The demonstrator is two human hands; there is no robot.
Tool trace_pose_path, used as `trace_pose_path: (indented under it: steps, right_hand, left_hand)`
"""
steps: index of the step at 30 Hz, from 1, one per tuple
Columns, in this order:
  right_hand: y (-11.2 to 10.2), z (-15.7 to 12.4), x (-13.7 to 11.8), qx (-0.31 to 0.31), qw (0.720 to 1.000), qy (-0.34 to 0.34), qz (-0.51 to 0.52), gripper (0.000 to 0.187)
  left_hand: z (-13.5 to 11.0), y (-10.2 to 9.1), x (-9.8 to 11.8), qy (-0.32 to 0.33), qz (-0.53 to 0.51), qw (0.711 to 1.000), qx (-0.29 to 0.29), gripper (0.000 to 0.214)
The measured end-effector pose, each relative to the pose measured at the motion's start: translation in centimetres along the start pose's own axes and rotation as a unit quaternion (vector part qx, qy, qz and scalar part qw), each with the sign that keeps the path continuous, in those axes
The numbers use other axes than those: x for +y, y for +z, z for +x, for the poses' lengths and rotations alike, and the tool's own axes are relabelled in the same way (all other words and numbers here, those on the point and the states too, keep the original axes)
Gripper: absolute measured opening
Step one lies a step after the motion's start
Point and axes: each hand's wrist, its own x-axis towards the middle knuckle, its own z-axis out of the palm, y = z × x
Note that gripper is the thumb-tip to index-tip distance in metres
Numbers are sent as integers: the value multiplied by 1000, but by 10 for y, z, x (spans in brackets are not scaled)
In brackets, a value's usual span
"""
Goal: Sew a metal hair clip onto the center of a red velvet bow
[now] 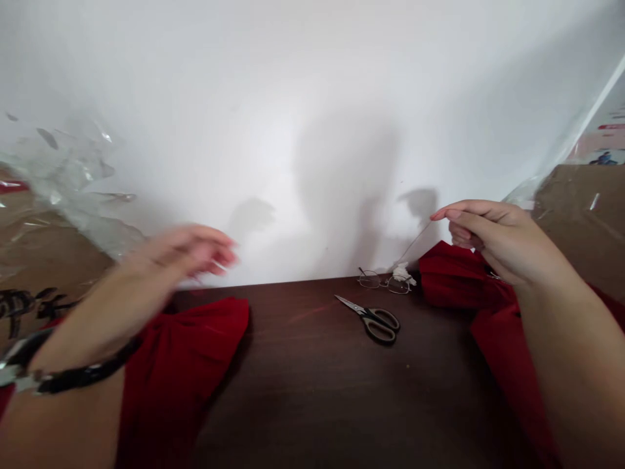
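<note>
My right hand (481, 228) is raised at the right, fingers pinched on a thin pale thread (415, 244) that runs down toward a small white spool (403, 273) at the table's back edge. Red cloth (463, 286) lies under that hand. My left hand (188, 251) hovers at the left, smeared by motion, above another fold of red cloth (195, 345); its fingers are too blurred to read. A dark band sits on my left wrist. Black-handled scissors (374, 319) lie shut on the dark wooden table (317, 391) between the hands.
Wire-framed glasses (383, 281) rest by the spool against the white wall. Crumpled clear plastic (73, 189) covers a brown cardboard box (39, 260) at the left. Another plastic-covered cardboard box (581, 208) stands at the right.
</note>
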Motion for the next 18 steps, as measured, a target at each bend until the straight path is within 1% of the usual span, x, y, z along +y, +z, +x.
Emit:
trace_pose_path:
  steps: [1, 2, 3, 4, 5, 6, 7, 8, 9, 10, 11, 13, 14, 15, 16, 18]
  right_hand:
    - [8, -9, -8, -38, 999, -27, 21, 14]
    - [17, -18, -15, -70, 996, -49, 40, 15]
    - [26, -27, -20, -100, 991, -64, 53, 15]
    - [35, -35, -25, -132, 987, -67, 64, 16]
    - [44, -43, -28, -157, 982, -71, 80, 17]
    - [53, -49, -29, -188, 975, -64, 99, 17]
    - [62, -55, -30, -219, 967, -50, 118, 18]
    - [70, -60, -29, -256, 956, -37, 137, 18]
    - [77, -64, -27, -293, 943, -22, 156, 19]
    - [84, -68, -25, -327, 929, -9, 175, 20]
    - [90, -71, -23, -356, 915, 0, 192, 21]
    - [99, -75, -19, -391, 894, 16, 217, 21]
    - [102, -76, -17, -398, 889, 24, 224, 20]
    - [103, -76, -16, -399, 888, 33, 227, 19]
    - [103, -76, -15, -399, 888, 39, 226, 18]
    - [101, -75, -14, -398, 890, 44, 216, 17]
  left_hand:
    - [-4, 9, 5, 6, 67, 988, -141, 26]
    - [-8, 20, 9, 11, 117, 962, -248, 27]
    - [-13, 31, 13, 15, 152, 937, -315, 26]
    - [-17, 43, 17, 22, 168, 929, -329, 23]
    - [-21, 54, 21, 25, 169, 939, -300, 17]
    - [-25, 64, 25, 19, 149, 955, -256, 15]
    - [-27, 73, 28, 9, 101, 972, -210, 14]
    - [-30, 82, 30, -4, 27, 983, -181, 16]
    - [-31, 89, 31, -25, -62, 982, -179, 19]
    - [-31, 96, 32, -50, -150, 969, -189, 23]
    - [-31, 102, 31, -75, -222, 950, -204, 25]
    - [-29, 111, 26, -119, -299, 921, -221, 27]
    - [-28, 113, 24, -135, -309, 914, -225, 26]
    - [-26, 114, 22, -148, -304, 913, -227, 26]
    - [-25, 112, 20, -154, -286, 918, -229, 25]
    - [-22, 105, 18, -146, -224, 940, -214, 24]
